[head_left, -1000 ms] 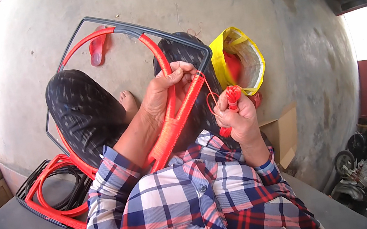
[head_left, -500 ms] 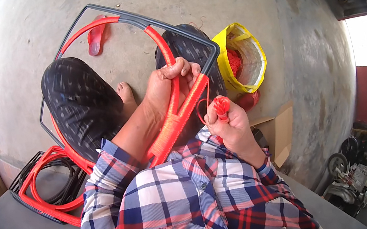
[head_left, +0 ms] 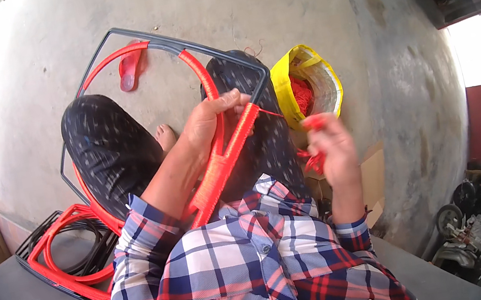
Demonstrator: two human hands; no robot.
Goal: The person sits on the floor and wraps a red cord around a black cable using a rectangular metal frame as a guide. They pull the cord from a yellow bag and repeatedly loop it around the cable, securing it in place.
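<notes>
Left hand [head_left: 203, 122] curled round the red-wrapped frame [head_left: 213, 183], which lies across the legs [head_left: 106, 150], near centre. Right hand [head_left: 339, 152], blurred, clutches the red cord bundle [head_left: 315, 163], right. If the strand [head_left: 271, 112] slackens, wraps [head_left: 242, 132] could loosen; the bundle's hanging part might tangle.

The shirt [head_left: 221, 261] is displaying a plaid of white, navy blue and red; the trousers [head_left: 106, 147] are showing pale flecks on black. The frame [head_left: 164, 43] is pairing dark grey with glossy red wrapping [head_left: 213, 177]. The cord [head_left: 314, 163] and sandal [head_left: 128, 70] are appearing red, the bag [head_left: 285, 88] yellow outside and silvery inside, the floor [head_left: 216, 1] grey.
</notes>
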